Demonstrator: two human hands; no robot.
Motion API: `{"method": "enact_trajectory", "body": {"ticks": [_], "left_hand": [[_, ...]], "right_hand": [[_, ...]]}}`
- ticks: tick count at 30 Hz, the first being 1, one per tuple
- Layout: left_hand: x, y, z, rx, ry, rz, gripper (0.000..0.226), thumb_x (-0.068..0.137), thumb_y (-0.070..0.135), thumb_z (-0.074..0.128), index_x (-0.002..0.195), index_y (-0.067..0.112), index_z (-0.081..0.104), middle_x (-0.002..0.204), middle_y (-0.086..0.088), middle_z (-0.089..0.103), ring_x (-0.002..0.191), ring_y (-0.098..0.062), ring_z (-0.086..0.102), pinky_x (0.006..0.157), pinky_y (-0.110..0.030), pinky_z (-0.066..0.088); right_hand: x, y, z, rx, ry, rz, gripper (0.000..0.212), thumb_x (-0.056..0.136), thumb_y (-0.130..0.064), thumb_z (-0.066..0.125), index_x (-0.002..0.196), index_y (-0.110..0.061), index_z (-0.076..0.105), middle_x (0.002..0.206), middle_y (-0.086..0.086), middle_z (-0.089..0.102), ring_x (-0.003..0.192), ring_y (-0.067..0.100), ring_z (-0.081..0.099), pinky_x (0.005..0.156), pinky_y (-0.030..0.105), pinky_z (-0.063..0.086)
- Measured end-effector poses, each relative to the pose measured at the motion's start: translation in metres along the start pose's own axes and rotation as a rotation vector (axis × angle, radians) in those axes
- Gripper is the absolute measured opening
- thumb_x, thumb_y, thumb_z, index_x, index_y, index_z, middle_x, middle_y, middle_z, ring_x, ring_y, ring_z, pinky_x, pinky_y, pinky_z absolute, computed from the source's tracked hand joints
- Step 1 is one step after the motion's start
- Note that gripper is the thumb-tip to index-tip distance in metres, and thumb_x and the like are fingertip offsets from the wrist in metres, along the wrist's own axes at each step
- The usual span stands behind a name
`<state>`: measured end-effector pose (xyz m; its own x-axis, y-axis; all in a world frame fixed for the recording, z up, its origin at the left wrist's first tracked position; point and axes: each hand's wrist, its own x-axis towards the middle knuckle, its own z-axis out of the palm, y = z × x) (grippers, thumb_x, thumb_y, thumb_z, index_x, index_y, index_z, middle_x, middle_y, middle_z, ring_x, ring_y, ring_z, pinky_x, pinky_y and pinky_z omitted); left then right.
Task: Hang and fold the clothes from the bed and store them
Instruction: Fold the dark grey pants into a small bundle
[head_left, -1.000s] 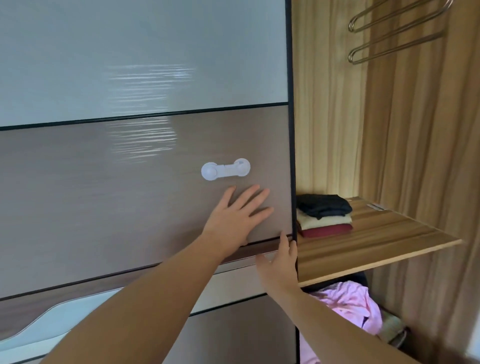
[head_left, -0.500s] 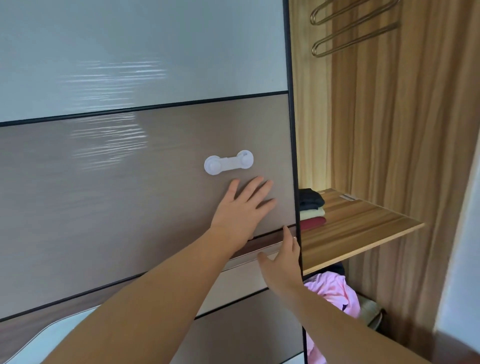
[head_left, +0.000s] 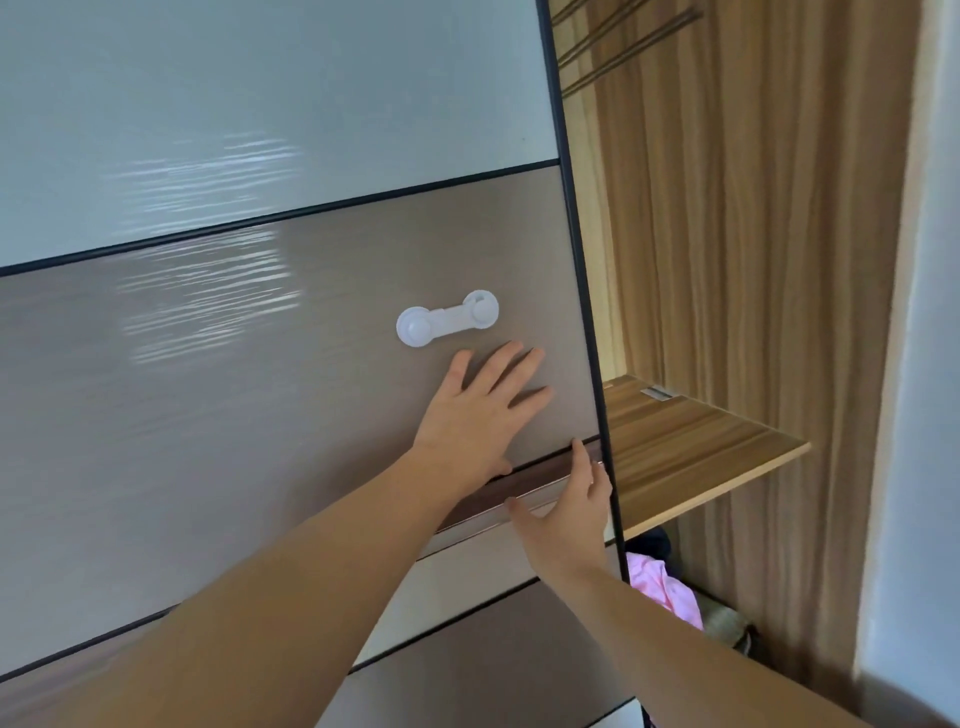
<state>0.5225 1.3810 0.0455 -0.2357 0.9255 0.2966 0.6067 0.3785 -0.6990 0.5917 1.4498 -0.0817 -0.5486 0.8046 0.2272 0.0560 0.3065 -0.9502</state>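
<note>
A sliding wardrobe door (head_left: 270, 364) fills the left and centre of the frame, and both hands are laid against it near its dark right-hand edge. The left hand (head_left: 475, 415) is pressed flat on the brown middle panel just below a white plastic child lock (head_left: 447, 318), its fingers (head_left: 519, 364) straight and spread, nothing being held; the flat palm appears to be placed there so that friction can be used to push the panel sideways. The right hand (head_left: 569, 506) is set lower, at the recessed handle strip (head_left: 524, 483) close to the door's edge, with the fingers extended and only loosely bent against the strip and the thumb pointing left; nothing is gripped by it either, and it seems to be positioned to guide the edge. To the right of the door a narrow opening is left, through which a wooden shelf (head_left: 691, 447) is seen at mid-right; any folded stack on it is hidden behind the door edge. Below the shelf, at lower centre-right, a pink garment (head_left: 662, 592) lies in the lower compartment, with a dark item just above it that cannot be identified. Hanger wires (head_left: 618, 41) are glimpsed at the top. The storing step is judged to be nearly finished, with the door being shut over the clothes.
</note>
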Motion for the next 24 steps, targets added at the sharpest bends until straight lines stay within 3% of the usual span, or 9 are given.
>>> {"method": "enact_trajectory", "body": {"ticks": [4, 9, 13, 17, 24], "left_hand": [[0.043, 0.032, -0.011, -0.008, 0.017, 0.002, 0.090, 0.084, 0.049, 0.065, 0.152, 0.030, 0.009, 0.160, -0.004, -0.019, 0.147, -0.027, -0.016, 0.115, -0.055, 0.001], [0.093, 0.061, -0.028, -0.047, 0.042, 0.073, 0.068, 0.091, 0.029, 0.056, 0.150, 0.028, 0.021, 0.162, -0.004, -0.014, 0.148, -0.026, -0.016, 0.115, -0.052, -0.007], [0.123, 0.075, -0.036, 0.004, 0.063, 0.089, 0.063, 0.093, 0.029, 0.049, 0.150, 0.027, 0.021, 0.162, -0.005, -0.012, 0.147, -0.029, -0.017, 0.113, -0.055, -0.013], [0.146, 0.086, -0.042, 0.022, 0.058, 0.082, 0.064, 0.094, 0.033, 0.042, 0.152, 0.029, 0.015, 0.162, -0.003, -0.014, 0.147, -0.028, -0.018, 0.112, -0.056, -0.016], [0.184, 0.100, -0.044, -0.016, 0.114, 0.105, 0.070, 0.089, 0.035, 0.045, 0.153, 0.031, 0.017, 0.163, -0.001, -0.013, 0.148, -0.025, -0.019, 0.110, -0.052, -0.024]], "right_hand": [[0.031, 0.019, -0.048, -0.025, -0.012, -0.005, 0.094, 0.082, -0.031, 0.073, 0.150, -0.039, 0.010, 0.160, -0.005, 0.003, 0.146, 0.020, 0.016, 0.108, 0.036, 0.031], [0.060, 0.035, -0.087, 0.037, -0.020, 0.062, 0.093, 0.082, -0.034, 0.073, 0.151, -0.035, 0.011, 0.156, -0.009, 0.012, 0.142, 0.016, 0.025, 0.108, 0.033, 0.030], [0.074, 0.039, -0.098, 0.110, -0.037, 0.134, 0.095, 0.081, -0.035, 0.074, 0.152, -0.031, 0.011, 0.155, -0.005, 0.016, 0.141, 0.017, 0.026, 0.109, 0.030, 0.029], [0.092, 0.039, -0.107, 0.174, -0.042, 0.225, 0.099, 0.082, -0.038, 0.072, 0.153, -0.029, 0.004, 0.157, -0.006, 0.009, 0.140, 0.018, 0.029, 0.100, 0.024, 0.033], [0.123, 0.060, -0.133, 0.172, 0.045, 0.240, 0.103, 0.079, -0.041, 0.074, 0.154, -0.027, 0.004, 0.158, -0.006, 0.007, 0.144, 0.017, 0.019, 0.115, 0.034, 0.026]]}}
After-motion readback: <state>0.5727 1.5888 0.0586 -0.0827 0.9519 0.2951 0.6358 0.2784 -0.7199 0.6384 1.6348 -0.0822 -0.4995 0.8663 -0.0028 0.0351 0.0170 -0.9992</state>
